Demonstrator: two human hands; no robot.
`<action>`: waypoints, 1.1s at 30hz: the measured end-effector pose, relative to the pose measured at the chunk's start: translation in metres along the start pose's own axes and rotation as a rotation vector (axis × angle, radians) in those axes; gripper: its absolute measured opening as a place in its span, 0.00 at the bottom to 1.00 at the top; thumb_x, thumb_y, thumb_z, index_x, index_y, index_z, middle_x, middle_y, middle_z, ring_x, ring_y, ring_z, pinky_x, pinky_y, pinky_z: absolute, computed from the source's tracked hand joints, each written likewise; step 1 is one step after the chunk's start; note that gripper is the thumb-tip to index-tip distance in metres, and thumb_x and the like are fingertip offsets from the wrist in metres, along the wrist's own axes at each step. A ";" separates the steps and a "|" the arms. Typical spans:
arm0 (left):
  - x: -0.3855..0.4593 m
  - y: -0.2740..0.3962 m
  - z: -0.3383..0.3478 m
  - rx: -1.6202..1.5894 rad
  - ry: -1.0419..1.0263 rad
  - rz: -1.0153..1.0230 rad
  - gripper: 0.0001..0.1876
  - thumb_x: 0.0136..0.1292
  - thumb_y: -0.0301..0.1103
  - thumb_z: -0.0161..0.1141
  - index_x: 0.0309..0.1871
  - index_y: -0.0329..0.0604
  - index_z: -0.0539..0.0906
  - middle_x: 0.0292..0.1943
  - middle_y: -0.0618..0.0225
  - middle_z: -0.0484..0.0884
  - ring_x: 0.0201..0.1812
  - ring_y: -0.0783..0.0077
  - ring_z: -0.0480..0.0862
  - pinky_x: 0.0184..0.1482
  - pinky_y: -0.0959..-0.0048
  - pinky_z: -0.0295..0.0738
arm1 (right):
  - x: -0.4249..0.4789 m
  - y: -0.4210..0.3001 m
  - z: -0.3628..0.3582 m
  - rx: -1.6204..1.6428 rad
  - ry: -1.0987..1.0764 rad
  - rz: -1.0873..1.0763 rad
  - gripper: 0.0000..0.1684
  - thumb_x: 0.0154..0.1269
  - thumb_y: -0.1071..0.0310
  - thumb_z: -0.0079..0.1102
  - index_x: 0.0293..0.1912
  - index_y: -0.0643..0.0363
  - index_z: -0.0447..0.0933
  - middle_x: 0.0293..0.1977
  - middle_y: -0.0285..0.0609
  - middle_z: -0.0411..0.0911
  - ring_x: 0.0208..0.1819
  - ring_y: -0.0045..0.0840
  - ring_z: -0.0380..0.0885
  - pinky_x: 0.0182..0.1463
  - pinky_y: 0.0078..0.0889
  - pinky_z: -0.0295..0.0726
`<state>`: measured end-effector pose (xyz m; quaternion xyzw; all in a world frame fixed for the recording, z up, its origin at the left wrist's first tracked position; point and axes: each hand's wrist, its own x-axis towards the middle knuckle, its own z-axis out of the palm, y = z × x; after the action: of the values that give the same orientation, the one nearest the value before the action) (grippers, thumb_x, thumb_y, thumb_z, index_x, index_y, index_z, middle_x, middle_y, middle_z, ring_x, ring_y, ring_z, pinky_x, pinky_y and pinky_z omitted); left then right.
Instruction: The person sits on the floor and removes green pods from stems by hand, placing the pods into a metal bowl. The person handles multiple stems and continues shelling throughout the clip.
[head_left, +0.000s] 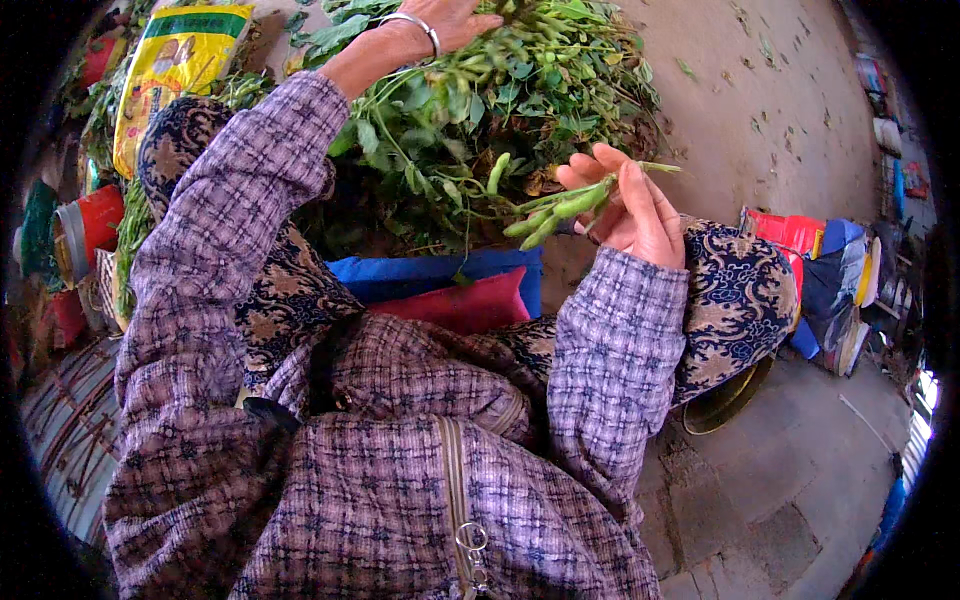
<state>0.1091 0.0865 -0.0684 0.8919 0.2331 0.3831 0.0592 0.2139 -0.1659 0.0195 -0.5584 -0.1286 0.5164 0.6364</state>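
My right hand (646, 217) holds a short green stem with several plump soybean pods (561, 215) hanging from it, between thumb and fingers. The stem's cut end sticks out past the fingertips. Close by, a single pod (496, 174) stands out from the edge of a large heap of leafy soybean plants (517, 105). Over the far left part of that heap reaches my left hand (448, 24), with a silver bangle (421, 30) at the wrist. The top edge of the view cuts it off, so what its fingers do is hidden.
Between my patterned knees lie a blue item (442, 262) and a pink one (465, 304). A yellow printed bag (180, 67) and a red bucket (99, 217) are at left. Round metal rim (729, 409) shows below my right knee. Leaf scraps dot the floor (765, 112).
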 end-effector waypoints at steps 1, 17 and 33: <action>0.006 0.012 -0.009 -0.022 0.030 0.037 0.16 0.54 0.37 0.54 0.38 0.32 0.72 0.38 0.53 0.76 0.44 0.56 0.76 0.43 0.62 0.70 | 0.003 0.002 -0.003 0.012 0.045 0.003 0.18 0.64 0.60 0.49 0.44 0.65 0.73 0.35 0.46 0.78 0.37 0.28 0.78 0.36 0.25 0.77; -0.035 0.134 -0.077 -0.901 -0.498 -0.362 0.09 0.57 0.31 0.56 0.37 0.36 0.75 0.24 0.71 0.74 0.26 0.81 0.74 0.29 0.81 0.69 | 0.006 0.016 0.000 -0.189 0.200 -0.064 0.17 0.60 0.55 0.53 0.37 0.61 0.77 0.29 0.36 0.77 0.27 0.15 0.73 0.28 0.16 0.71; -0.042 0.106 -0.079 -1.769 -0.773 -0.924 0.14 0.58 0.35 0.56 0.42 0.34 0.75 0.27 0.70 0.77 0.23 0.85 0.72 0.23 0.88 0.63 | 0.001 0.036 0.001 -0.248 -0.176 -0.102 0.15 0.60 0.61 0.55 0.35 0.65 0.75 0.27 0.38 0.78 0.27 0.15 0.73 0.33 0.18 0.72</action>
<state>0.0672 -0.0327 -0.0105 0.4183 0.1530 0.0478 0.8941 0.1947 -0.1698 -0.0112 -0.5779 -0.2751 0.5104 0.5743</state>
